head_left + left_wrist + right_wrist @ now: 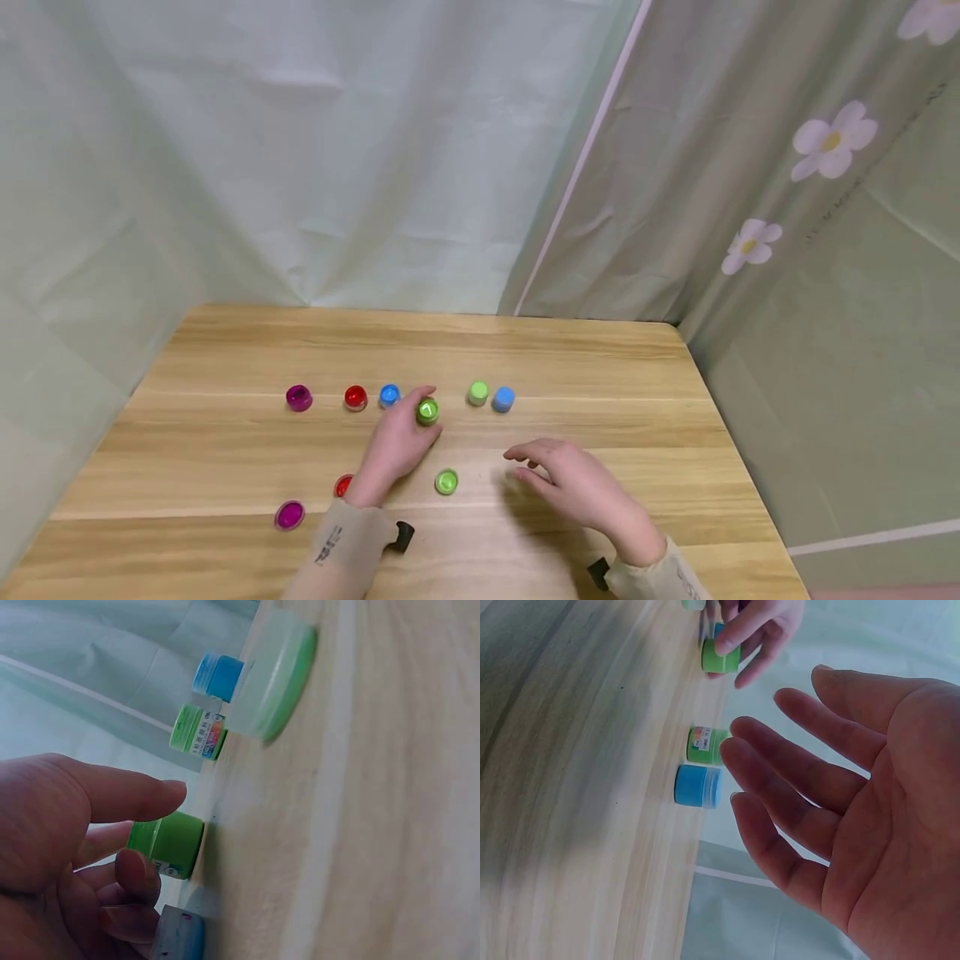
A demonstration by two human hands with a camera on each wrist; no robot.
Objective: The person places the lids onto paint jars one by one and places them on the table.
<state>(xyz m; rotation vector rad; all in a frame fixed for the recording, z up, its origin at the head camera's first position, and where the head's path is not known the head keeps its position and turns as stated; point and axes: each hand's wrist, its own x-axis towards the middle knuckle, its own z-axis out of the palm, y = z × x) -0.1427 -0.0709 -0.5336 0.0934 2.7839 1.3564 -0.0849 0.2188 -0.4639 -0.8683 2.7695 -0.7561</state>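
Note:
My left hand [401,437] pinches a lidless green paint jar [427,411] between thumb and fingers, low over the table. In the left wrist view, the thumb is along one side of this green jar [176,844] and bent fingers on the other. A blue jar [389,395], with its top off, stands just left of the hand. My right hand [577,483] hovers over the table with relaxed, slightly bent fingers and an empty palm. Beyond it stand a capped green jar [477,393] and a capped blue jar [503,399]. A green lid [446,482] lies between my hands.
Open purple [298,397] and red jars [356,398] stand further left in the row. A purple lid [289,515] lies near the front left; a red lid [342,485] is partly behind my left wrist. Hanging curtains [375,167] border the wooden table [615,375].

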